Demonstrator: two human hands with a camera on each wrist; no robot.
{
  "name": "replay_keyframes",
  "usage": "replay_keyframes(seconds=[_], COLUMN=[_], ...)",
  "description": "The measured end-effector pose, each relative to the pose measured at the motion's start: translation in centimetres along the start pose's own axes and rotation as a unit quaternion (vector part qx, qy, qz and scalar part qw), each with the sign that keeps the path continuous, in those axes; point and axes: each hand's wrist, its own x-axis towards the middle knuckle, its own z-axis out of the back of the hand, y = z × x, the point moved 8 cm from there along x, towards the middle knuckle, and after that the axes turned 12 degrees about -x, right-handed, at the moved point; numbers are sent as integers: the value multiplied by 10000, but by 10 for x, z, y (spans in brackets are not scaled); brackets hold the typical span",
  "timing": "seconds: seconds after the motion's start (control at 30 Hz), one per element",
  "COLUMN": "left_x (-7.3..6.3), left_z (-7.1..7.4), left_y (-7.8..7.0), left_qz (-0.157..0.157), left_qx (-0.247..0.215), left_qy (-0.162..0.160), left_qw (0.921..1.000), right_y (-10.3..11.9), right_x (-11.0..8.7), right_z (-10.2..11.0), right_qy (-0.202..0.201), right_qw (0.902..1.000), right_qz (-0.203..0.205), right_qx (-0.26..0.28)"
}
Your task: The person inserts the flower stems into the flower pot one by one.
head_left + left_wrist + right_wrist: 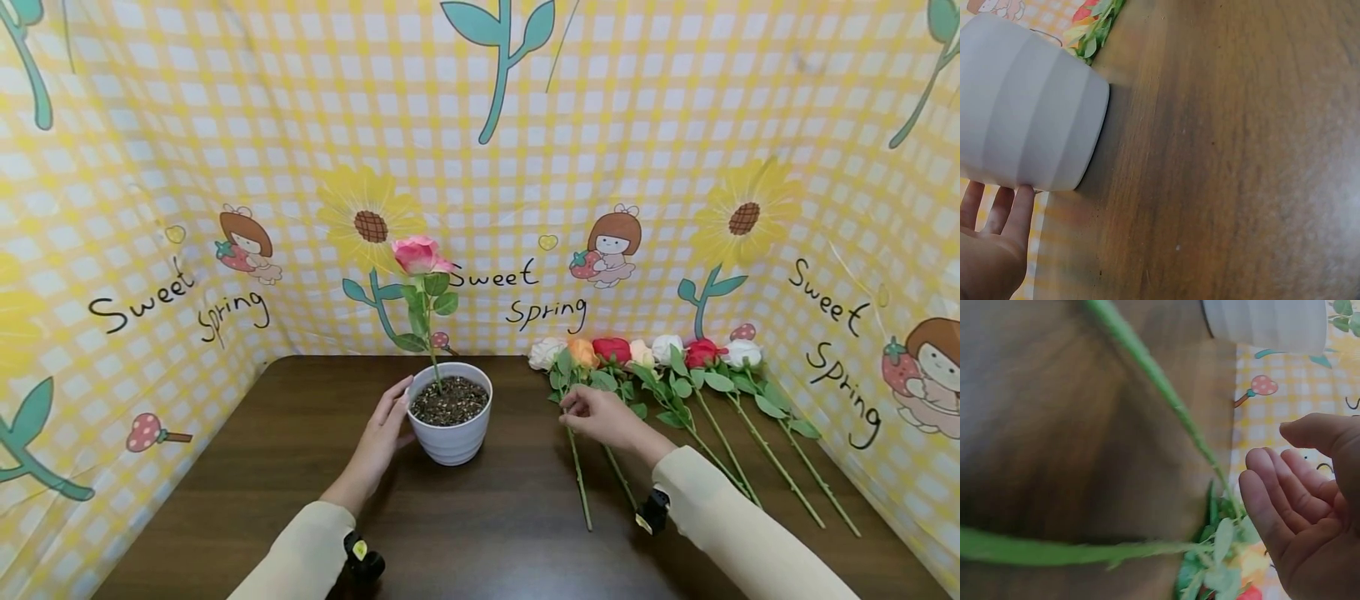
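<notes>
- The white rose (pixel 547 353) at the left end of the row lies on the table, just under your right hand (pixel 600 412).
- Its bloom is at the far edge and its long stem (pixel 579 475) points back to you, leaning a bit right. The stem runs across in front of your right fingertips.
- Your right hand is the near one. Its fingers are softly bent, the thumb is apart, and it has hold of nothing. I can't tell if a fingertip touches the stem.
- The pot (pixel 453 437) stands upright, left of that rose and well apart from it.
- Your left hand (pixel 378 433) touches the pot's left side with fingers almost straight, not wrapped round it.
- A pink rose (pixel 422 254) stands in the soil (pixel 461 404), leaning a little left.
- The other roses (pixel 705 354) lie to the right, blooms far, stems near.
</notes>
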Motion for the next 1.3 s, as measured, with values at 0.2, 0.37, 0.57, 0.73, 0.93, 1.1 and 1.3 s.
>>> replay_keyframes(seconds=[0.2,0.37,0.57,0.73,0.93,1.1,1.3], left_x=[-1,0,-1,-2,-2,-2,-2], left_z=[0,-1,-3,-3,-3,-3,-3], left_y=[1,0,-3,-4,-2,-2,-2], left_qz=[28,35,59,39,38,34,29], left_qx=[25,-58,-122,-124,-83,-46,-30], left_qy=[-26,19,35,46,32,26,14], left_qw=[10000,10000,9999,9999,10000,10000,10000], right_y=[-17,-25,-29,-31,-31,-29,-27], right_x=[-14,-24,-26,-27,-27,-27,-29], right_z=[-13,-21,-29,-35,-40,-39,-37], right_qy=[261,364,432,522,634,642,631], right_qw=[9986,9969,9959,9946,9924,9911,9903], right_qz=[-364,-593,-696,-765,-822,-851,-836], right_qx=[262,374,373,469,658,796,912])
